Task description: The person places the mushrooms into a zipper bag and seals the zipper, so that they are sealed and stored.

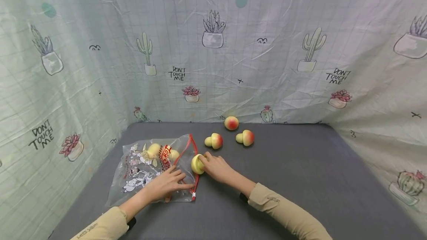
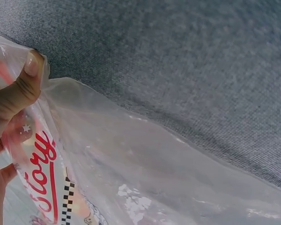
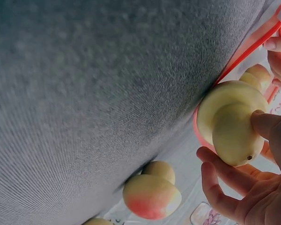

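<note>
On the left of the head view lies a clear plastic zip bag with red edging and printed cartoon figures. My left hand grips it close to its mouth, the thumb over the plastic in the left wrist view. My right hand holds a pale yellow toy mushroom at the bag's mouth. In the right wrist view, thumb and fingers pinch the stem of this mushroom, its cap towards the bag. Yellow toy mushrooms show through the plastic inside the bag.
Beyond my right hand, three more yellow toys with red patches stay on the dark grey table: a near mushroom, a right-hand mushroom and a rounded one at the back. A cactus-print curtain encloses the table.
</note>
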